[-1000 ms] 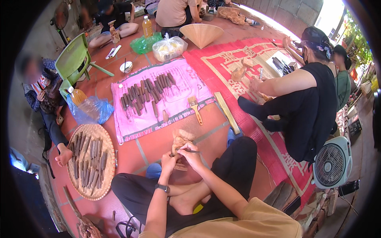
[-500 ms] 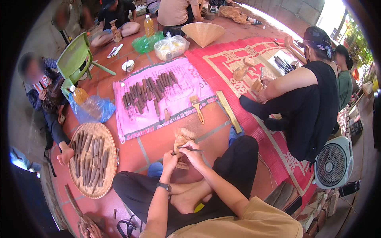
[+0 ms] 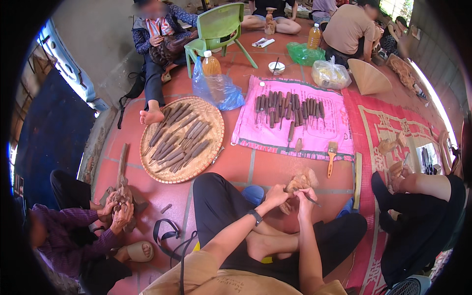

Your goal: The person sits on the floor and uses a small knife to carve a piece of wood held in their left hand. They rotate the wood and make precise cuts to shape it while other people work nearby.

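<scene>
In front of my crossed legs is a small carved wooden figure (image 3: 304, 180), pale brown with rounded shapes. My left hand (image 3: 277, 195) is closed on its near side, fingers wrapped against the wood. My right hand (image 3: 306, 200) grips a slim dark carving tool (image 3: 312, 200) like a pen; its back end sticks out to the right. The working tip is hidden between my hands and the figure. Past the figure, a pink cloth (image 3: 248, 132) bears rows of dark-handled carving tools (image 3: 290, 107), and a flat brush (image 3: 331, 158) lies at its near right corner.
A round woven tray (image 3: 216, 129) of more tools lies to the left. A wooden strip (image 3: 358, 182) borders the red mat (image 3: 366, 206) at right, where a co-worker sits. Another person at lower left handles a wooden piece (image 3: 129, 194). A green chair (image 3: 220, 22) stands behind.
My view has swung left, bringing the person at lower left into fuller sight and pushing the fan to the lower edge. Both my hands stay on the figure, the tool still in my right.
</scene>
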The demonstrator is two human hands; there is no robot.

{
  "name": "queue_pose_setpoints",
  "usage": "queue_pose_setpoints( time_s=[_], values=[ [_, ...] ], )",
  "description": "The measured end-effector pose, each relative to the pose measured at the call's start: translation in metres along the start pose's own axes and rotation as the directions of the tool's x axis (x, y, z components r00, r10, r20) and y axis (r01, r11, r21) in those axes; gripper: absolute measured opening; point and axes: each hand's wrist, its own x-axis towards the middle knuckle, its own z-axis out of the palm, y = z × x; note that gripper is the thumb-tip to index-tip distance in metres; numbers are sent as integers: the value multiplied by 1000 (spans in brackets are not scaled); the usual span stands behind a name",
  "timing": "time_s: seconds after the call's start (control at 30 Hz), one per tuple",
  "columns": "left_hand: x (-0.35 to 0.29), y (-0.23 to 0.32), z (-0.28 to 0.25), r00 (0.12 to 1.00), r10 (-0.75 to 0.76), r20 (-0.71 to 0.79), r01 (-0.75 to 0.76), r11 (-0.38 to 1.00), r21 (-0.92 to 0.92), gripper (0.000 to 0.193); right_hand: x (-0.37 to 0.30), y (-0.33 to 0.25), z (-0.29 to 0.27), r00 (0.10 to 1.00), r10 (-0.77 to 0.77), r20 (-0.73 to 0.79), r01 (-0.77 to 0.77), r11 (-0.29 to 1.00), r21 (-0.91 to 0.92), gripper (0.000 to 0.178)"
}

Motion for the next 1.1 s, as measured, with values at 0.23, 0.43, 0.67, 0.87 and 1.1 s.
queue_pose_setpoints(
  time_s=[0.23,0.43,0.67,0.87,1.1],
  values=[
    [19,-3,15,976,219,-17,-219,976,16,34,15,20,-16,991,-132,-33,129,989,-65,5],
    [19,-2,16,989,150,5,-147,975,-168,30,15,12,-18,996,-80,-47,67,969,-237,3],
    [14,1,13,993,101,65,-78,952,-297,28,7,8,-13,995,-82,-55,69,975,-210,6],
    [27,-18,16,989,140,48,-118,940,-319,24,4,4,-5,979,-201,-36,185,949,-256,5],
    [28,-17,17,987,160,23,-148,953,-266,22,9,11,-9,966,-258,-30,238,926,-293,4]
  ],
)
